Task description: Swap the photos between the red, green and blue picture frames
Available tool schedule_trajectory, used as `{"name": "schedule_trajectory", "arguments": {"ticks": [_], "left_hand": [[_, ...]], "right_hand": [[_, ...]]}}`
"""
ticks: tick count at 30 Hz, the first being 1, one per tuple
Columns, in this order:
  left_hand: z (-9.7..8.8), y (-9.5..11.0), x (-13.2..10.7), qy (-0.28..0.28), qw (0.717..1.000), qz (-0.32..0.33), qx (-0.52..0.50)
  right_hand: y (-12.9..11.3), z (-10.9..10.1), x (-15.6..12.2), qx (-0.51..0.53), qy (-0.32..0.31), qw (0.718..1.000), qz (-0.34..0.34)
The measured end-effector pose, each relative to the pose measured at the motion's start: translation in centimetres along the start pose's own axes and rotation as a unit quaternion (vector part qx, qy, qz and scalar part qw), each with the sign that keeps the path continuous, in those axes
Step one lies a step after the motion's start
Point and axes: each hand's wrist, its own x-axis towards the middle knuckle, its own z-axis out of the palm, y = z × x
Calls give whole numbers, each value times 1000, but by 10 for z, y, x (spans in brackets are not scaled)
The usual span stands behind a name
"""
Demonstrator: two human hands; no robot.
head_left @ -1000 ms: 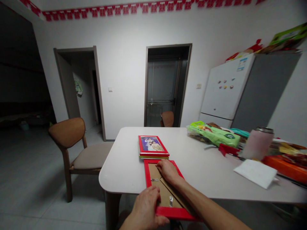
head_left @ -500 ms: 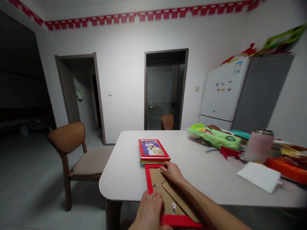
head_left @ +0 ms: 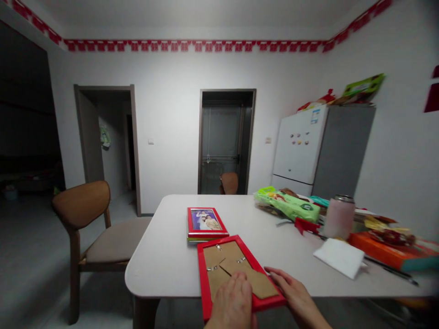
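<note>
A red picture frame (head_left: 203, 292) lies back side up at the table's near edge, its lower end reaching past the edge. Small metal clips (head_left: 241, 261) sit along its brown backing board (head_left: 216, 260). My left hand (head_left: 233, 297) is closed over the near end, fingers curled on the backing and thumb out of sight below. My right hand (head_left: 291, 292) holds the right side near the lower corner, with its fingers along the rim. Just beyond lies a second red frame (head_left: 207, 233) with a photo facing up, stacked on something with a yellow-green edge.
On the right of the white table (head_left: 164, 256) are a green packet (head_left: 291, 205), a pink jar (head_left: 339, 217), folded white paper (head_left: 339, 257) and an orange box (head_left: 377, 249). A wooden chair (head_left: 82, 205) stands at left. A fridge (head_left: 298, 146) is behind.
My right hand has left the clip at the far end and moved to the frame's right side. The frame has turned anticlockwise, its far end swinging left. My view has tilted up and shifted right.
</note>
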Motion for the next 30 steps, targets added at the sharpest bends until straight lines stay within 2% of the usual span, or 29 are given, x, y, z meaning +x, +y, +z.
{"name": "schedule_trajectory", "arguments": {"ticks": [2, 4, 5, 7, 8, 10, 12, 14, 16, 17, 18, 20, 23, 30], "left_hand": [[-10, 14, 1, 87, 994, 8, -62], [-15, 27, 4, 193, 970, 5, -150], [-15, 32, 5, 231, 953, 2, -194], [-14, 38, 10, 265, 925, 2, -271], [-14, 38, 13, 267, 914, 4, -306], [-14, 33, 21, 269, 888, 7, -373], [-14, 24, 32, 263, 863, 4, -432], [-8, 13, 44, 226, 852, 0, -472], [4, 3, 56, 159, 859, -12, -487], [12, 0, 61, 130, 868, -26, -479], [20, -2, 65, 108, 881, -41, -458], [36, -3, 72, 85, 922, -68, -370], [50, 0, 78, 78, 965, -75, -238], [55, 4, 86, 82, 982, -119, -119]], "right_hand": [[-2, 20, -16, 85, -77, 993, 25], [-7, 45, -27, 158, -118, 979, 51], [-10, 55, -31, 196, -118, 973, 30], [-14, 64, -33, 248, -83, 965, -16], [-15, 62, -32, 259, -58, 963, -36], [-15, 45, -24, 240, -7, 970, -50], [-15, 14, -9, 165, 38, 985, -35], [-16, -21, 10, 44, 68, 997, -13], [-17, -55, 31, -101, 98, 990, -16], [-17, -69, 41, -186, 103, 977, -28], [-17, -81, 50, -255, 101, 961, -38], [-17, -98, 66, -327, 96, 939, -51], [-14, -110, 82, -373, 90, 922, -60], [-5, -113, 102, -479, 99, 869, -78]]}}
